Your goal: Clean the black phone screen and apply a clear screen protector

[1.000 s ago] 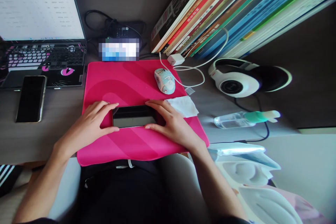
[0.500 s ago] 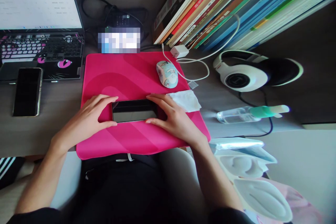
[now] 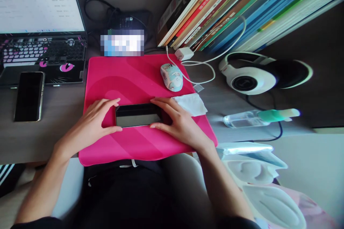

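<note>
In the head view, your black smartphone (image 3: 137, 115) lay flat and sideways on a bright pink mouse pad (image 3: 129, 69), with your left hand (image 3: 91, 123) at one end and your right hand (image 3: 178, 120) at the other. Each hand was spread, its thumb by the phone's near long edge and its fingertips by the far one; whether either was pinching those edges or only framing them, I cannot tell. Your right palm hid that end of the phone. Holding it from both ends probably kept it square to you and left the middle of the glass uncovered, and the pad likely served as a soft bed for it. The screen was dark and glossy, crossed by a pale reflection, while the pad looked like matte cloth with darker curved bands and a wavy near edge. A crumpled white tissue (image 3: 191, 104) lay just beside your right fingers, seemingly placed for easy reach. Beyond it sat a rounded mouse (image 3: 172, 77) printed with pale cartoon figures. Further right on the grey, wood-grained table (image 3: 53, 132) were a clear spray bottle (image 3: 240, 119) with a green collar, on its side, and white headphones (image 3: 251, 78). To your left, a second phone (image 3: 29, 96) rested near the patterned laptop (image 3: 56, 75).
</note>
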The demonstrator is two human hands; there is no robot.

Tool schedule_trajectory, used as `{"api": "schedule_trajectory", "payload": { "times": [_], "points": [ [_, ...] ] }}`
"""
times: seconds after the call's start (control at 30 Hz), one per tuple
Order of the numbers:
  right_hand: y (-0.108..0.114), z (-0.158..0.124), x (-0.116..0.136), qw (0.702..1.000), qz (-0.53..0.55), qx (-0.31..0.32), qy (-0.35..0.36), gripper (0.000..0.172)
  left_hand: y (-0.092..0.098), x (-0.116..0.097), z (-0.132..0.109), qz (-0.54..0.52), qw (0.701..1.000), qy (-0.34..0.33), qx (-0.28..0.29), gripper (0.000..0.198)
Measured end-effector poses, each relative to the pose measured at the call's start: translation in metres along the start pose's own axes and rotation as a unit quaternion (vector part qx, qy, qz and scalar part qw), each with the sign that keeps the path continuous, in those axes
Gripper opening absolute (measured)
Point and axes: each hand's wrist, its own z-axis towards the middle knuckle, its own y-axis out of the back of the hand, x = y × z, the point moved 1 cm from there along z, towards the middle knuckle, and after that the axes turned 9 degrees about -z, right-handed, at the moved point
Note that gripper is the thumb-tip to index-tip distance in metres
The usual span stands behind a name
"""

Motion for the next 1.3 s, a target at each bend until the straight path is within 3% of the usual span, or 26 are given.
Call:
{"api": "schedule_trajectory", "payload": {
  "times": [0.43,1.0,1.3],
  "points": [
    [0.0030,0.0051,0.0014,1.000,0.006,0.004,0.001,0.068,0.0006,-0.0012,0.0030,0.035,0.999,-0.022,-0.010,0.074],
    [0.0008,0.0055,0.0022,1.000,0.003,0.000,0.003,0.070,0.0014,-0.0020,0.0011,0.022,1.000,0.017,0.000,0.073],
    [0.0014,0.0067,0.0031,1.000,-0.007,-0.005,0.013,0.070,-0.0008,0.0028,-0.0027,0.022,1.000,0.005,0.005,0.068]
  ]
}}
